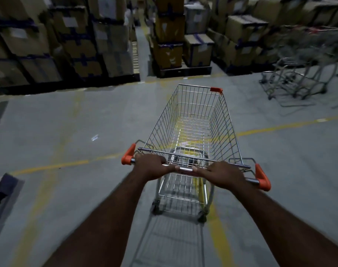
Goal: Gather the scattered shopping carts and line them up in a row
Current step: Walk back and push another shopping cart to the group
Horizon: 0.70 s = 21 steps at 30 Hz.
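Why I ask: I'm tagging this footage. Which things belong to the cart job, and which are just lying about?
Job: shopping cart, left hand and right hand gripping its handle, parked carts at right.
Lying about: stacked boxes, pallet, yellow floor lines.

grey concrete floor with worn yellow lines crossing it. a wire shopping cart stands on its wheels mid-floor, a blurry bunch of carts sits far right, stacked cardboard boxes on pallets line the back, and there's a small white scrap off left.

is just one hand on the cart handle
No, the left hand and the right hand both grip the handle bar of the shopping cart.
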Available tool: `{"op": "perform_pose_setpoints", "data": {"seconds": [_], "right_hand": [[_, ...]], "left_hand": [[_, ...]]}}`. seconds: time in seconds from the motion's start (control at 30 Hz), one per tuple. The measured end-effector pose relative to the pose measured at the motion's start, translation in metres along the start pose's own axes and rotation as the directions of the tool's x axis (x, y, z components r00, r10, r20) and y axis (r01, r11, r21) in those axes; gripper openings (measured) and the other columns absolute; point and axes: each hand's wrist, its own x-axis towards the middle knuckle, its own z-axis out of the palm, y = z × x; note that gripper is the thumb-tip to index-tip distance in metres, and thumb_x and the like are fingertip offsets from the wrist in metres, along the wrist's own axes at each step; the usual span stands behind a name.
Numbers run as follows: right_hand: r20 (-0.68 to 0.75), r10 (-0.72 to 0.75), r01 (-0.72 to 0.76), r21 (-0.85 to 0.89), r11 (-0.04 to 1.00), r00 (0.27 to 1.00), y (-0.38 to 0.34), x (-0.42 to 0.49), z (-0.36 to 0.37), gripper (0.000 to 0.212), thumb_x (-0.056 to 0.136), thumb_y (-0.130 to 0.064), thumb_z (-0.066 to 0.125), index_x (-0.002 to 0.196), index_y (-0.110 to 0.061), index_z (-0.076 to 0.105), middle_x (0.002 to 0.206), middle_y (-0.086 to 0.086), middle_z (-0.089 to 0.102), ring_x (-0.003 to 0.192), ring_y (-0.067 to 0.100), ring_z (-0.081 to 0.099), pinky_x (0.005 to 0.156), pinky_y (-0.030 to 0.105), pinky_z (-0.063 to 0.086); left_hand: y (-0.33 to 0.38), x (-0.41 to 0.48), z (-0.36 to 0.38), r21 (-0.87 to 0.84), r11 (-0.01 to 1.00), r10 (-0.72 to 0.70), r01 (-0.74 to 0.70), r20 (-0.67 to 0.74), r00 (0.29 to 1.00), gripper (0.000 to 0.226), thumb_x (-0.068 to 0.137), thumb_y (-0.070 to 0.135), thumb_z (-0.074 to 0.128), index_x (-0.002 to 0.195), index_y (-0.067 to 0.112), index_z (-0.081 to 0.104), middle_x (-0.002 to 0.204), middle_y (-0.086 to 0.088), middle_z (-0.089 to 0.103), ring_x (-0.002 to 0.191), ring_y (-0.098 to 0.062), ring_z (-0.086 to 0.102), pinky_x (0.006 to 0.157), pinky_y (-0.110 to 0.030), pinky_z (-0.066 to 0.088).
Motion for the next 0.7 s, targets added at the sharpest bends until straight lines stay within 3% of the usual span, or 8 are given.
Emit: {"op": "perform_pose_setpoints", "data": {"seconds": [0.07, 0.2, 0.47, 0.57, 0.7], "right_hand": [[-0.015, 0.051, -0.051, 0.003, 0.999, 0.999, 0.007, 0.008, -0.003, 0.105, 0.063, -0.102, 0.002, 0.064, -0.018, 0.064, 0.064, 0.0, 0.059, 0.064, 0.016, 0.06, 0.07, 0.031, 0.053], [-0.042, 0.141, -0.141, -0.017, 0.99, 0.989, 0.021, 0.022, -0.013, 0.096, 0.069, -0.099, 0.009, 0.063, -0.02, 0.062, 0.064, -0.002, 0.059, 0.063, 0.014, 0.059, 0.066, 0.027, 0.05], [-0.074, 0.268, -0.268, 0.006, 0.963, 0.961, 0.074, 0.061, -0.032, 0.1, 0.064, -0.102, 0.007, 0.062, -0.018, 0.061, 0.063, 0.0, 0.059, 0.062, 0.016, 0.059, 0.068, 0.03, 0.052], [-0.091, 0.3, -0.299, 0.016, 0.954, 0.95, 0.105, 0.08, -0.043, 0.099, 0.066, -0.101, 0.01, 0.062, -0.017, 0.061, 0.063, 0.001, 0.059, 0.062, 0.016, 0.058, 0.068, 0.03, 0.051], [-0.105, 0.325, -0.322, 0.039, 0.946, 0.94, 0.156, 0.107, -0.061, 0.096, 0.064, -0.101, 0.011, 0.057, -0.017, 0.057, 0.06, 0.0, 0.057, 0.062, 0.016, 0.057, 0.066, 0.029, 0.049]], "left_hand": [[0.006, 0.02, -0.006, 0.046, 0.998, 0.036, -0.036, 0.005, 0.999, 0.078, 0.08, 0.09, 0.027, 0.093, 0.025, 0.068, 0.094, 0.005, 0.068, 0.1, -0.019, 0.063, 0.1, -0.042, 0.033], [0.013, 0.06, -0.015, 0.106, 0.988, 0.108, -0.108, 0.006, 0.994, 0.092, 0.074, 0.096, 0.019, 0.108, 0.028, 0.071, 0.104, 0.002, 0.071, 0.105, -0.021, 0.062, 0.102, -0.048, 0.029], [0.049, 0.147, -0.03, 0.155, 0.96, 0.232, -0.231, 0.014, 0.973, 0.078, 0.08, 0.091, 0.023, 0.09, 0.028, 0.068, 0.083, 0.007, 0.062, 0.095, -0.019, 0.062, 0.099, -0.047, 0.03], [0.069, 0.185, -0.034, 0.177, 0.947, 0.274, -0.267, -0.016, 0.962, 0.073, 0.08, 0.092, 0.024, 0.076, 0.028, 0.059, 0.081, 0.006, 0.063, 0.093, -0.02, 0.063, 0.097, -0.044, 0.032], [0.108, 0.237, -0.04, 0.203, 0.936, 0.294, -0.287, -0.006, 0.956, 0.071, 0.079, 0.092, 0.022, 0.077, 0.03, 0.057, 0.08, 0.007, 0.06, 0.096, -0.02, 0.063, 0.104, -0.049, 0.033]]}}
